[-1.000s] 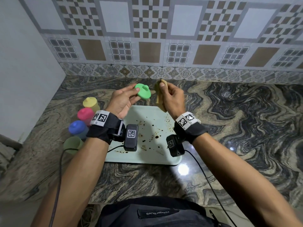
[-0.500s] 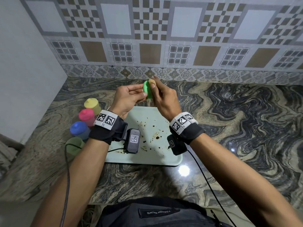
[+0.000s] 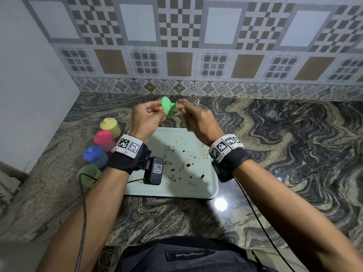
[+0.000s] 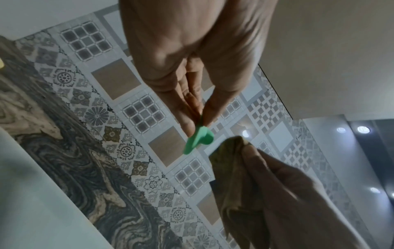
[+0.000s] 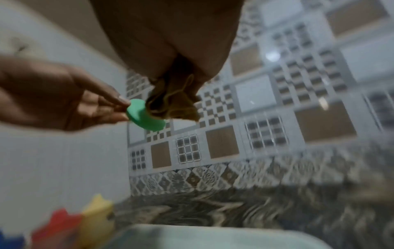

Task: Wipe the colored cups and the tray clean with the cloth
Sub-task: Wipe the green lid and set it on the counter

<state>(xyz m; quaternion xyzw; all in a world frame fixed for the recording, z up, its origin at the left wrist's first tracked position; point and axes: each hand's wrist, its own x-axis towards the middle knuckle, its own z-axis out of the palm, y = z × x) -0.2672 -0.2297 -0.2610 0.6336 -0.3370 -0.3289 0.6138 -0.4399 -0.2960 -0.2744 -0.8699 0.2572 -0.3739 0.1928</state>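
My left hand (image 3: 149, 114) pinches a small green lid (image 3: 168, 107) by its edge, held up above the far end of the pale green tray (image 3: 208, 185). My right hand (image 3: 196, 118) grips a bunched olive-brown cloth (image 4: 232, 161) and presses it against the lid (image 5: 145, 116). From the left wrist view the lid (image 4: 199, 139) sticks out of my fingertips with the cloth just beside it. Dark brown spots and smears lie across the tray. Yellow (image 3: 110, 127), pink (image 3: 104, 139) and blue (image 3: 95, 156) lidded cups and an open green cup (image 3: 89, 174) stand in a row left of the tray.
The tray and cups sit on a dark swirled marble counter (image 3: 284, 146). A patterned tiled wall (image 3: 196, 46) runs behind it and a plain white wall (image 3: 25, 85) closes the left side. Cables hang from both wrist cameras over the counter's near edge.
Both hands stayed raised together over the tray; the green lid turned in my left fingers, and the right hand worked the cloth against it.
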